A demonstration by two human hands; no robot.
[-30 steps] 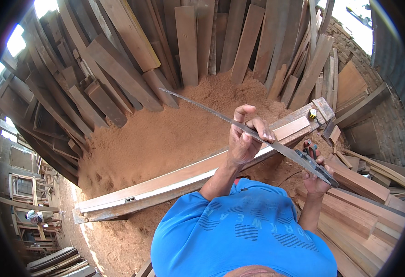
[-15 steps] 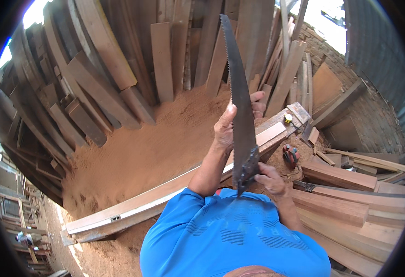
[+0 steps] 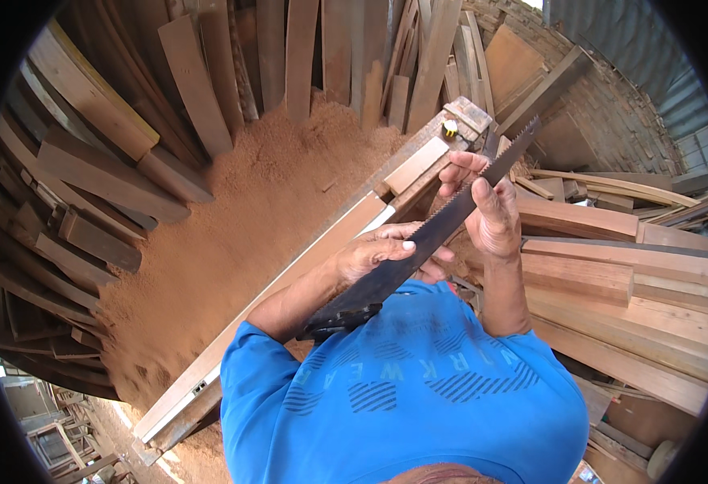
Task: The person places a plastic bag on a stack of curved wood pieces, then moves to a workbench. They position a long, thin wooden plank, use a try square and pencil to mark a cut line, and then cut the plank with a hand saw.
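A hand saw (image 3: 431, 230) with a long dark toothed blade lies diagonally across both hands, its black handle (image 3: 334, 323) low at the left against my blue shirt and its tip at the upper right. My left hand (image 3: 382, 254) grips the middle of the blade, thumb on top along the toothed edge, fingers underneath. My right hand (image 3: 491, 218) holds the blade higher up, nearer the tip, with thumb and fingers around it. Beyond the hands, a long bench (image 3: 471, 117) carries pale boards (image 3: 414, 165) and a small yellow-and-black tape measure (image 3: 450, 129).
Many planks (image 3: 193, 89) lean around a sawdust heap (image 3: 225, 234). Sawn timber (image 3: 572, 274) is stacked close at my right, with loose offcuts (image 3: 612, 185) behind. A corrugated sheet wall (image 3: 628, 40) and a brick wall (image 3: 596, 121) stand at the upper right.
The saw swung from pointing forward to pointing up and right, its handle moving down to the left. My left hand came lower on the blade; my right hand left the handle end for the upper blade.
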